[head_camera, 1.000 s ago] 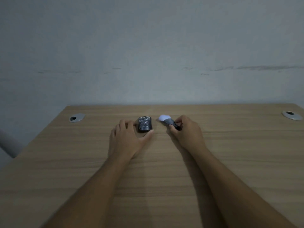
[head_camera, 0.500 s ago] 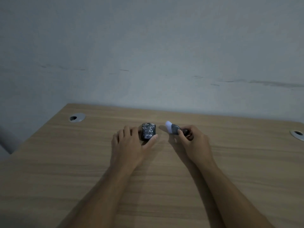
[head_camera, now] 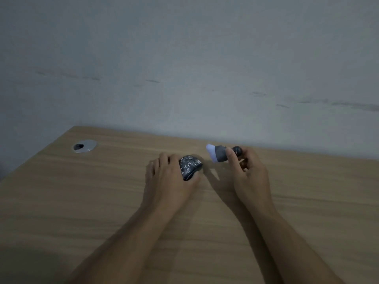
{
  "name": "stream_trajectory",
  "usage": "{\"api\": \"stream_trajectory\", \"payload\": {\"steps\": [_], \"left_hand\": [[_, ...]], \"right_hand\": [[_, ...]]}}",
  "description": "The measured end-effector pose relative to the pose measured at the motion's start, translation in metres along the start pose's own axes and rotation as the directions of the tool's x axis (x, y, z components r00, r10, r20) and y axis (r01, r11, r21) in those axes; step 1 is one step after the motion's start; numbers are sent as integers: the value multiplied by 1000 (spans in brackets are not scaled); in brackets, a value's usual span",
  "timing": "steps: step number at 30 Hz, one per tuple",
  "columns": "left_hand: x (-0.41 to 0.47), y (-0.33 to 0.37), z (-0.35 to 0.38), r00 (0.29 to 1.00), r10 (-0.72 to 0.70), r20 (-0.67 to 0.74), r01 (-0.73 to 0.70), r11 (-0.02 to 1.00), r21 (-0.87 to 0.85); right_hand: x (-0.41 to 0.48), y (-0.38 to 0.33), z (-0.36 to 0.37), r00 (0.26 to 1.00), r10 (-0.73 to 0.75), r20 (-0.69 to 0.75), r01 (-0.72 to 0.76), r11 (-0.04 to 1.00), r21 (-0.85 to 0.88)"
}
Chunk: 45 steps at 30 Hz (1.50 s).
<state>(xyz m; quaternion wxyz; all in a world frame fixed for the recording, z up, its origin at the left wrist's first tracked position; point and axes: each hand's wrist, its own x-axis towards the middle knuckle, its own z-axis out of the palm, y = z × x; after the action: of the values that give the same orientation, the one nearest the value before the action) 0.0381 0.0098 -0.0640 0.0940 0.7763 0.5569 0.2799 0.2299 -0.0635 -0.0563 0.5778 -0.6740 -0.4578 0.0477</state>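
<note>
- On the wooden table, near its far edge, the left hand grips a dark speckled object between thumb and fingers; the object rests on the surface.
- Just to its right, the right hand pinches a small grey tool, held off the table with its white tip pointing left.
- A metal grommet sits at far left.

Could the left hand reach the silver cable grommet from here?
Probably yes: only bare desktop lies between the left hand and the grommet, though it grips a dark speckled object.
</note>
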Motion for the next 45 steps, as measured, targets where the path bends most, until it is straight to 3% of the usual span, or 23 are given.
{"api": "stream_trajectory", "payload": {"steps": [7,15,18,21,24,29,33,39,42,45], "left_hand": [[-2,5,-19,998,-16,55,28,970,-242],[-3,9,-25,998,40,58,-17,932,-361],[-3,10,-27,998,40,53,-15,915,-404],[-6,11,-28,997,35,71,0,897,-443],[-5,12,-28,995,38,95,13,877,-481],[-6,8,-29,990,50,134,26,859,-511],[-6,11,-29,989,67,130,9,860,-510],[-5,10,-28,989,68,132,3,880,-475],[-4,9,-27,990,72,119,-7,881,-473],[-3,10,-25,991,84,104,-24,876,-482]], "right_hand": [[-4,-7,-2,1000,-17,-19,16,999,-40],[-11,-20,4,988,-154,-17,152,986,-71],[-8,-8,8,996,-76,43,81,987,-137],[-4,-2,5,1000,-13,-23,10,990,-144],[-4,-10,0,996,-37,-84,32,998,-55],[-10,-8,7,999,-44,19,46,992,-120],[-7,-10,0,997,-34,-67,28,996,-79],[-16,-18,5,986,-163,18,164,983,-81],[-11,-10,5,995,-99,-20,95,985,-147],[-9,-13,-1,993,-79,-91,71,993,-91]]}}
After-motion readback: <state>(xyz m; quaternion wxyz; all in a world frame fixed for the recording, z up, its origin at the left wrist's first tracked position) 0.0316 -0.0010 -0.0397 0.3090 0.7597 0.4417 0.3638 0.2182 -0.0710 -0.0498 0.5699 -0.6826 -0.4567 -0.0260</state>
